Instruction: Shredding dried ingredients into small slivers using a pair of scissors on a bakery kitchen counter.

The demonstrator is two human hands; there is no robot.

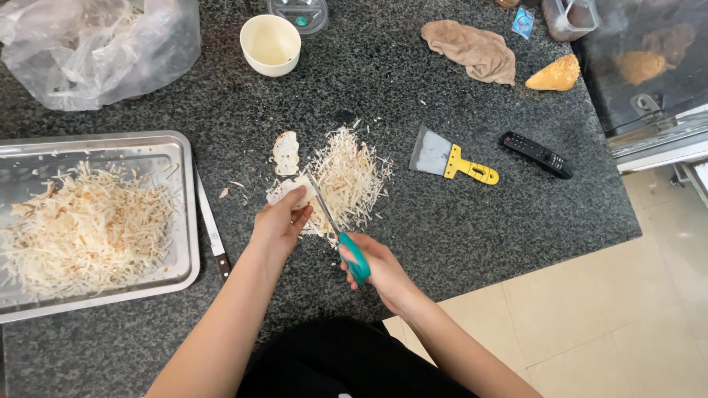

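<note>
Cutting flatbread into thin strips on the desk.
The flatbread piece (pixel 289 190) is pinched by the left hand (pixel 279 225); the scissors (pixel 335 228), gripped closed-fisted by the right hand (pixel 376 269), are angled up-left toward it.

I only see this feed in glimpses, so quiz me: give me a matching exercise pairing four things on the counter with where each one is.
Things:
1. scissors
2. scraper
3. metal tray
4. cup

Places:
A. far edge of the counter, beside the plastic bag
B. in the right hand
C. left side, holding shreds
D. between the shred pile and the remote

Pairs: 1-B, 2-D, 3-C, 4-A
</note>
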